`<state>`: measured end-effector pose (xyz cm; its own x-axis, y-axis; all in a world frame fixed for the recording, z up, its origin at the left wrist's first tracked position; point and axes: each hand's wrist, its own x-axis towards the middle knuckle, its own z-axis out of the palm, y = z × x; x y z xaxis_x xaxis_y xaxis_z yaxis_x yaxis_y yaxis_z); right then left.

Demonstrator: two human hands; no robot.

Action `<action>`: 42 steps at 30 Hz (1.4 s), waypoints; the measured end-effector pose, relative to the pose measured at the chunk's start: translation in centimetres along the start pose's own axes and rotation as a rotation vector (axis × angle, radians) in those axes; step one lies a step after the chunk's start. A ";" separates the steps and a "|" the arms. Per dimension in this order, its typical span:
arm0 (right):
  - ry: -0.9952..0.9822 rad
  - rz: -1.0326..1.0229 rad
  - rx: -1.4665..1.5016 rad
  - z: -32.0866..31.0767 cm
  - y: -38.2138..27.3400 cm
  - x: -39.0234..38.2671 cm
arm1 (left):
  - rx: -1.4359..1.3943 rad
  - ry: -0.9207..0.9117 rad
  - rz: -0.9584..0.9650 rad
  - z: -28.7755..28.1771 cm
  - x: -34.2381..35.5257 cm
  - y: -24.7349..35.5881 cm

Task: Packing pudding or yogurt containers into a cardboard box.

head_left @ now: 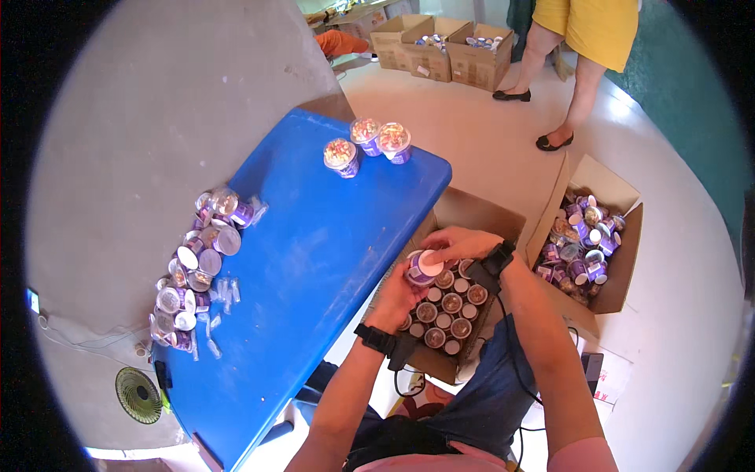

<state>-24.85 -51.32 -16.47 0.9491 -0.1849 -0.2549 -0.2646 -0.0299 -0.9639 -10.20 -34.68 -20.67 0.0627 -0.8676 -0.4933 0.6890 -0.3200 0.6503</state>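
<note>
A small purple cup (421, 271) with a white round end facing up is held over an open cardboard box. My left hand (397, 300) is closed around its lower side. My right hand (464, 243) reaches over from the right, its fingers closed on the white end. Below my hands, the cardboard box (440, 366) contains rows of similar cups (451, 303), some showing clear tops with brown contents and others white ends. Black straps with small devices circle both my wrists.
A blue table (314, 236) stands at the left, with piled purple cups (200, 267), clear plastic pieces (226, 293) and three cups with colourful filling (366, 134). Another box of cups (586, 244) sits at the right. Several boxes (480, 67) and a person in yellow shorts (602, 35) are behind.
</note>
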 end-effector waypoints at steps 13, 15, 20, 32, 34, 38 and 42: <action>0.355 0.397 -0.055 -6.1 14.4 7.4 | -0.009 0.128 -0.036 -5.1 3.5 -4.2; 0.453 0.537 -0.237 -8.8 19.6 7.9 | 0.080 0.122 -0.064 -4.6 3.4 -5.3; 0.630 0.602 -0.534 -5.9 27.2 12.8 | 0.184 0.171 -0.049 -8.4 0.3 -7.2; 0.619 0.604 -0.751 -5.0 35.6 15.3 | 0.155 0.225 -0.075 -9.2 -0.1 -8.3; 0.606 0.579 -0.774 -4.7 36.3 15.4 | 0.078 0.165 -0.028 -9.2 -0.6 -7.9; 0.582 0.516 -0.823 -4.4 37.4 15.8 | 0.092 0.219 0.037 -9.1 -1.2 -7.8; 0.565 0.437 -0.871 -3.7 38.0 16.3 | 0.189 0.231 -0.097 -9.5 -1.3 -8.5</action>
<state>-20.08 -59.14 -56.99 0.5914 -0.7590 -0.2725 -0.7939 -0.4889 -0.3615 -9.29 -27.18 -31.10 0.1806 -0.7268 -0.6627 0.5544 -0.4814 0.6789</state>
